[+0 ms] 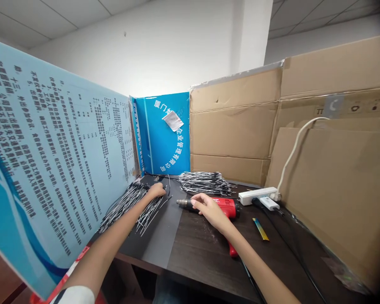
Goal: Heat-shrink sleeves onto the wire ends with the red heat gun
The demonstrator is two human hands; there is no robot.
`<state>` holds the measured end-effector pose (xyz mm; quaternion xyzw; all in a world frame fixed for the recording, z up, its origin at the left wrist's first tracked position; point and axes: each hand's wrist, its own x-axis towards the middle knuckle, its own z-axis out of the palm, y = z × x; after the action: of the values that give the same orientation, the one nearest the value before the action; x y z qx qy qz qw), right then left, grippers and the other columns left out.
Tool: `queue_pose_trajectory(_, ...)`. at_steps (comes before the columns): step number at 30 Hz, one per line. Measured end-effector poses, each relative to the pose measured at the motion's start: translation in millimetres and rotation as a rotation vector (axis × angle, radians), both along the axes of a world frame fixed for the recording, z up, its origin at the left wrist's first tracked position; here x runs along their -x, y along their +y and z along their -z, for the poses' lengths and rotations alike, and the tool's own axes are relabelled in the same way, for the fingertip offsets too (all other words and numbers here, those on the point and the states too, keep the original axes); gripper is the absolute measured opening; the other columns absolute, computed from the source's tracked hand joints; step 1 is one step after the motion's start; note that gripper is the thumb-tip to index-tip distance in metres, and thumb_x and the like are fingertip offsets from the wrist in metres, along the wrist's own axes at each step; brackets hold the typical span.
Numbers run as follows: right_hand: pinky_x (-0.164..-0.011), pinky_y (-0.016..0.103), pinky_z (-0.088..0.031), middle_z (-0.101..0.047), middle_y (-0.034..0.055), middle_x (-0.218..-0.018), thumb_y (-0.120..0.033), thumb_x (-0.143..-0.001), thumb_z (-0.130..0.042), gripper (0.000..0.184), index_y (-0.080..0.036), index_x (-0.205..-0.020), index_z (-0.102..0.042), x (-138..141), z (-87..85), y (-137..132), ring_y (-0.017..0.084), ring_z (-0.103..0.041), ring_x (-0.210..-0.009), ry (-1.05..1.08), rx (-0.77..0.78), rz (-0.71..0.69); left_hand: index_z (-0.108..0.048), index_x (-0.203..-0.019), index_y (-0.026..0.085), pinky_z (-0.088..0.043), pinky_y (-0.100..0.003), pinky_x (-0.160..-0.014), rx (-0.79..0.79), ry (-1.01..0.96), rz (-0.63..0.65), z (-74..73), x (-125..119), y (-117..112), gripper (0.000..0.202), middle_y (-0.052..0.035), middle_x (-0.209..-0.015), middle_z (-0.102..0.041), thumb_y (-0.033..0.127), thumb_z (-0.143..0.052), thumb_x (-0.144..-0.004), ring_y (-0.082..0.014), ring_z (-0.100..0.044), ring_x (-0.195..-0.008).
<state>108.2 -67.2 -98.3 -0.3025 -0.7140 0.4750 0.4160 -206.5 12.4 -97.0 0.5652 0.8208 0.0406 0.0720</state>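
Cardboard sheets [234,122] wall off the right and back of your dark wood desk [202,253], and a large pale-blue printed notice board [50,147] leans in on your left. Where they meet stands a bright blue panel [161,135] with white Chinese lettering and a scrap of white paper [172,120] stuck on it.

A grey mat [164,223] covers the left part of the desk. On it lies a loose pile of black-and-white wires [123,207], fanned out under your left hand [156,191]. A second, neater bundle of wires [204,183] sits just behind, at the back of the desk.

Your left hand is curled, knuckles up, at the far end of the loose pile. Its fingers are hidden, so you cannot tell whether it has hold of a wire.

Your right hand [209,209] lies palm down with its fingers loosely extended, resting on top of a red heat gun [229,207]. It is not wrapped around the grip, and the nozzle points left toward the mat.

Beyond it sit a white power strip [256,195] and a white plug adapter [269,203]. A small yellow-and-blue strip [261,229] lies on the bare desk.
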Motion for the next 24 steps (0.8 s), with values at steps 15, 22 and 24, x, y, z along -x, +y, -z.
queue_pose_trajectory(15,-0.073,0.032,-0.048,-0.07,0.0024,-0.091,-0.043,-0.087,-0.063,0.023,-0.022,-0.094,-0.068,-2,-8.7,-10,0.022,-0.064,-0.085,-0.049,-0.022,0.029,-0.052,-0.062,0.02,-0.035,-0.024,-0.048,-0.125,-0.262,0.032,-15.6,-5,3,0.027,0.0005,-0.051,-0.048,0.03,-0.076,-0.068,-0.0178,-0.055,-0.053)
queue_pose_trajectory(22,-0.08,0.035,-0.048,-0.071,0.0032,-0.097,-0.045,-0.088,-0.062,0.025,-0.023,-0.098,-0.067,1,-0.4,-7,0.023,-0.065,-0.09,-0.05,-0.02,0.029,-0.043,-0.064,0.022,-0.03,-0.024,-0.043,-0.114,-0.56,0.076,-45.3,-1,-16,0.039,0.0055,-0.052,-0.034,0.044,-0.07,-0.08,-0.0096,-0.037,-0.043)
queue_pose_trajectory(24,-0.087,0.037,-0.048,-0.071,0.0043,-0.103,-0.046,-0.088,-0.063,0.025,-0.024,-0.1,-0.066,9,1.5,-6,0.025,-0.065,-0.099,-0.036,-0.006,0.024,-0.045,-0.069,0.021,-0.033,-0.023,-0.044,-0.144,-0.631,0.096,-62.4,-1,-23,0.038,0.0046,-0.055,-0.039,0.047,-0.07,-0.08,-0.0098,-0.04,-0.046)
